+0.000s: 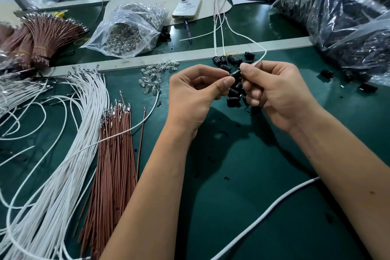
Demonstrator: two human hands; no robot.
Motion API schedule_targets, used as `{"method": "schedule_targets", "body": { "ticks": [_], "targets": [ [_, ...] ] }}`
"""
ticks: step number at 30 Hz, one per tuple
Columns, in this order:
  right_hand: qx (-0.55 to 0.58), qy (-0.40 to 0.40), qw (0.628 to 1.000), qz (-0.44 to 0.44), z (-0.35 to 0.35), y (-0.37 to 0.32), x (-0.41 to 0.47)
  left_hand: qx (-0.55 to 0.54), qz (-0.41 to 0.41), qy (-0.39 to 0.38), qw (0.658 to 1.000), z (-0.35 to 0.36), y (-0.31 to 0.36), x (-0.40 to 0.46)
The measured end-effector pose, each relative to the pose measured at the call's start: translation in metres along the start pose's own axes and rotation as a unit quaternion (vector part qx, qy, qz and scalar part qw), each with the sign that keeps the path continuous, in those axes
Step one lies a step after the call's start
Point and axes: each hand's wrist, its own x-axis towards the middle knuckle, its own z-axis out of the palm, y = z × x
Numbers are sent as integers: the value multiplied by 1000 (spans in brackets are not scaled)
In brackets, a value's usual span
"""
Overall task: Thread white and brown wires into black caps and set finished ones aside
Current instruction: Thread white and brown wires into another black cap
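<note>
**Threading a white wire into a cap, mid-step**

Head view. Forearms come in low from the bottom edge, and both of my hands meet over the middle of the green tabletop (242,175). Left hand (194,95) has thumb and forefinger pinched together on the near end of a black cap (235,74). Right hand (274,93) pinches a white wire (249,40) right at the cap's other end, its lower fingers curled in. That wire loops up and away toward the finished ones (219,6), which lie farther back by a phone (186,7).

I judge this to be the threading step: the white wire seems to be going into the cap, though I cannot tell how far it has seated. A brown wire still has to join it, and that calls for a reach left to the brown wires (115,154), lying just beside the white bundle (63,175).

Loose caps (233,60) sit just under and behind my hands, so a careless drop would scatter them. Small glass bulbs (155,74) lie near my left hand. Open green surface shows between my forearms; a white cable (274,211) crosses under my right forearm. A bulky bag (337,12) hems in the right.
</note>
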Motion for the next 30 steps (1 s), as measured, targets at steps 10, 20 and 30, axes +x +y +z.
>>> {"method": "schedule_targets", "body": {
  "ticks": [10,20,30],
  "targets": [
    [-90,34,993,-66,-5,2,2,25,-27,1,999,-3,-3,0],
    [-58,-30,996,-54,-1,5,-1,11,-28,-14,999,-2,-2,0],
    [-12,-49,996,-71,-4,0,-1,29,-25,-103,994,1,-2,-3]
  ]
}}
